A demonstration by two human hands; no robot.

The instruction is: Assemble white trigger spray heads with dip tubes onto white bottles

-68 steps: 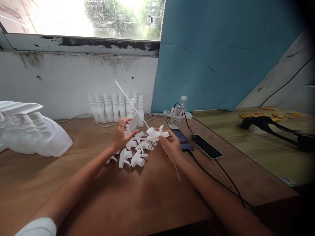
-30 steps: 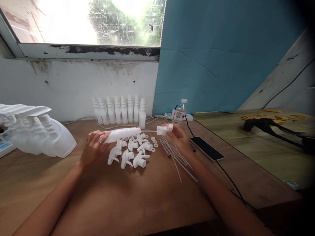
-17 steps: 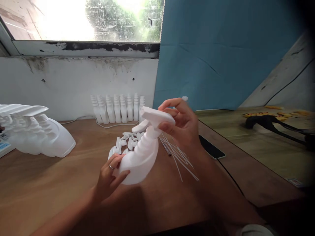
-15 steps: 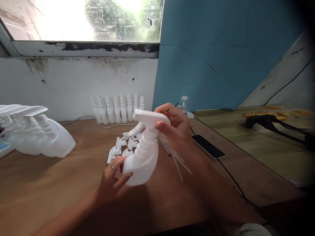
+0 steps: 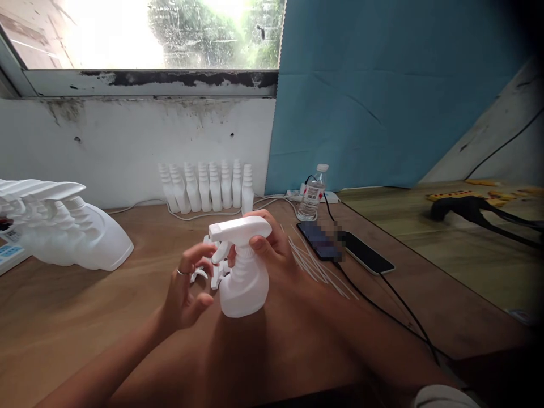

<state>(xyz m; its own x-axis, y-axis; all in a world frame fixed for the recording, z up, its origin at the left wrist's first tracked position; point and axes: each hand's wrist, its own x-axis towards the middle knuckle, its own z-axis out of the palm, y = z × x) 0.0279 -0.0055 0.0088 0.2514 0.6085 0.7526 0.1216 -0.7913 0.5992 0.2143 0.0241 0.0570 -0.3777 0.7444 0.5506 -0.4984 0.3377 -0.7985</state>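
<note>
Nearest me, my left hand (image 5: 183, 292) is open with fingers spread, just beside the white plastic spray bottle (image 5: 245, 283); I cannot tell if it touches. My right hand (image 5: 278, 252) grips the bottle's neck under its white trigger head (image 5: 239, 229). The bottle is upright over the brown wooden table (image 5: 85, 317). Behind it lie loose white trigger parts (image 5: 208, 276), with thin white plastic tubes (image 5: 317, 265) to the right and a black phone (image 5: 368, 259) beyond. By the wall I note a row of small white bottles (image 5: 208, 187) and a clear water bottle (image 5: 312, 195).
</note>
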